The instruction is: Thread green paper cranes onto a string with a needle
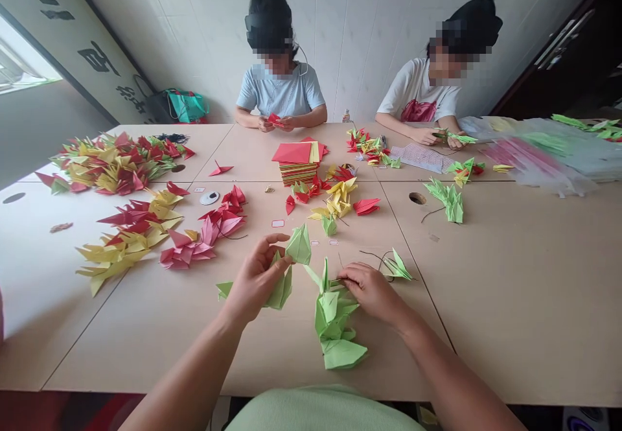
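Note:
Between the thumb and fingers of my left hand (260, 272) is a light green folded paper crane (299, 244). More green folded paper (280, 291) shows below and behind that hand, partly hidden by it. My right hand (372, 288) is pinched closed beside the top of a string of green paper cranes (335, 321) lying in front of me. A thin dark line shows at its fingertips, too fine to identify. Just past my right hand lies another green crane (399, 266) with loose dark thread around it.
A heap of red, yellow and green cranes (116, 162) covers the far left. Strung yellow cranes (126, 249) and pink cranes (189, 246) lie nearer. Stacked paper squares (297, 162) stand mid-table. Two people (279, 87) sit opposite, handling folded paper. Plastic bags (539, 152) lie right.

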Demonstrator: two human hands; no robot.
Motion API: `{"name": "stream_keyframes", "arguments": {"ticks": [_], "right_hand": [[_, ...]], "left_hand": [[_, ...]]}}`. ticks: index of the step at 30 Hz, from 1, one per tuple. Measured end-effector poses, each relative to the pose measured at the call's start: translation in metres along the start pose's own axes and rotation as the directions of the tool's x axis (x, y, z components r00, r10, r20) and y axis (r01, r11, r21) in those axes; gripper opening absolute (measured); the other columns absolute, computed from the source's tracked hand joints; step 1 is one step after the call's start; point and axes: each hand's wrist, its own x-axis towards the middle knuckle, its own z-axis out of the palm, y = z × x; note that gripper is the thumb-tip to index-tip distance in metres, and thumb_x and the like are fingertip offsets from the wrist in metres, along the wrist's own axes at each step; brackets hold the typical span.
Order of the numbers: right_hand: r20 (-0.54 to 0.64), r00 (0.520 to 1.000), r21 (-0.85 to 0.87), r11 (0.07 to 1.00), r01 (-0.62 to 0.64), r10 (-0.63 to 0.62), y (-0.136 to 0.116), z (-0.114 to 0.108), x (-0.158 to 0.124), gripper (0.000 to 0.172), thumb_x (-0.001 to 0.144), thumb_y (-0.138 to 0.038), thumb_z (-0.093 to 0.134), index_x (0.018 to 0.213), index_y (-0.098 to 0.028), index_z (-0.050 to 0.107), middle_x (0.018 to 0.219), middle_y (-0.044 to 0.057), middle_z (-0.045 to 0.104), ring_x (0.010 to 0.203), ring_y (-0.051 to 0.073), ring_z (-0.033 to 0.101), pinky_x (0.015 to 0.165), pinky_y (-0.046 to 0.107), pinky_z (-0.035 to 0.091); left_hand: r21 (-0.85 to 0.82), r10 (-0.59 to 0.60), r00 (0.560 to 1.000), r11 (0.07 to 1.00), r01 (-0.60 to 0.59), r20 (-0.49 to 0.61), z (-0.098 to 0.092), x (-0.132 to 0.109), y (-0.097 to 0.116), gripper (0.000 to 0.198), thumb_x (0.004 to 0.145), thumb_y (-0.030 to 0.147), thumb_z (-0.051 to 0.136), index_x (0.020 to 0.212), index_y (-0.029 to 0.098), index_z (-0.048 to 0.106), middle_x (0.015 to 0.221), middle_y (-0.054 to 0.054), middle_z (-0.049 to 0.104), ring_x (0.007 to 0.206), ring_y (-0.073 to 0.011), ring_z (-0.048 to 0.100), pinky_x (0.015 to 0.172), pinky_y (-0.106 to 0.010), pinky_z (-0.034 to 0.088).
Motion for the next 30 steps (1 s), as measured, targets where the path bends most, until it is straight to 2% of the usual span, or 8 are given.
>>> {"name": "stream_keyframes", "arguments": {"ticks": [4,8,11,14,17,21,24,30], "right_hand": [[-0.087,0.996,0.084,0.996,0.013,-0.005,-0.021,-0.014,-0.005,0.015,0.088,-0.028,0.055,0.084,-0.024,0.07,0.082,0.004,0.068,0.077,0.019,0.063,0.069,0.031,0.052],[-0.176,0.984,0.198,0.979,0.043,-0.007,-0.043,-0.022,-0.008,0.017,0.089,-0.036,0.057,0.083,-0.023,0.067,0.073,0.002,0.065,0.067,0.016,0.061,0.061,0.028,0.052],[-0.259,0.966,0.346,0.933,0.102,-0.009,-0.055,-0.023,-0.01,0.018,0.088,-0.039,0.061,0.08,-0.023,0.068,0.068,0.001,0.063,0.064,0.015,0.058,0.061,0.028,0.051],[-0.325,0.945,0.419,0.9,0.12,0.026,-0.065,-0.022,-0.013,0.018,0.084,-0.039,0.067,0.077,-0.023,0.07,0.066,0.001,0.062,0.063,0.017,0.058,0.06,0.03,0.05],[-0.421,0.905,0.429,0.893,0.132,0.068,-0.076,-0.019,-0.018,0.019,0.076,-0.04,0.074,0.069,-0.023,0.069,0.065,0.001,0.062,0.06,0.017,0.057,0.054,0.029,0.048],[-0.612,0.784,0.381,0.907,0.178,0.103,-0.089,-0.015,-0.025,0.022,0.073,-0.044,0.074,0.068,-0.024,0.066,0.071,0.004,0.064,0.063,0.022,0.06,0.051,0.032,0.048],[-0.685,0.714,0.39,0.901,0.19,0.146,-0.095,-0.011,-0.028,0.024,0.073,-0.047,0.072,0.069,-0.026,0.062,0.07,0.004,0.061,0.062,0.023,0.06,0.047,0.033,0.047],[-0.673,0.719,0.401,0.903,0.153,0.176,-0.097,-0.003,-0.026,0.024,0.073,-0.046,0.073,0.067,-0.026,0.06,0.064,0.004,0.059,0.06,0.025,0.061,0.044,0.034,0.044]], "left_hand": [[-0.047,0.094,0.995,0.994,-0.096,-0.034,0.004,-0.001,0.007,0.042,0.079,0.033,0.071,0.118,0.027,0.055,0.073,0.005,0.052,0.055,-0.0075,0.047,0.045,-0.015,0.037],[-0.026,0.273,0.959,0.961,-0.276,-0.078,0.013,-0.002,0.023,0.024,0.083,0.031,0.066,0.107,0.026,0.066,0.076,0.003,0.052,0.057,-0.0078,0.046,0.047,-0.016,0.04],[-0.033,0.33,0.943,0.943,-0.331,-0.047,0.019,-0.004,0.037,0.015,0.086,0.032,0.064,0.097,0.023,0.069,0.065,0.004,0.051,0.05,-0.0076,0.04,0.043,-0.017,0.036],[-0.078,0.307,0.952,0.949,-0.306,-0.001,0.026,-0.005,0.049,0.014,0.083,0.034,0.067,0.09,0.023,0.069,0.061,0.004,0.051,0.047,-0.0078,0.038,0.04,-0.018,0.032],[-0.134,0.266,0.958,0.959,-0.251,0.11,0.032,-0.008,0.056,0.014,0.081,0.036,0.07,0.086,0.022,0.071,0.057,0.004,0.048,0.044,-0.0068,0.035,0.037,-0.017,0.029],[-0.276,0.212,0.942,0.951,-0.138,0.261,0.035,-0.017,0.062,0.012,0.081,0.035,0.071,0.084,0.024,0.071,0.058,0.005,0.049,0.04,-0.0033,0.033,0.034,-0.015,0.025],[-0.37,0.184,0.929,0.927,-0.057,0.32,0.033,-0.024,0.063,0.008,0.081,0.031,0.072,0.087,0.026,0.07,0.057,0.006,0.048,0.038,-0.002,0.033,0.034,-0.014,0.026],[-0.397,0.177,0.925,0.917,-0.032,0.336,0.027,-0.029,0.058,0.006,0.082,0.026,0.072,0.085,0.027,0.067,0.066,0.005,0.056,0.039,-0.001,0.036,0.035,-0.013,0.026]]}}
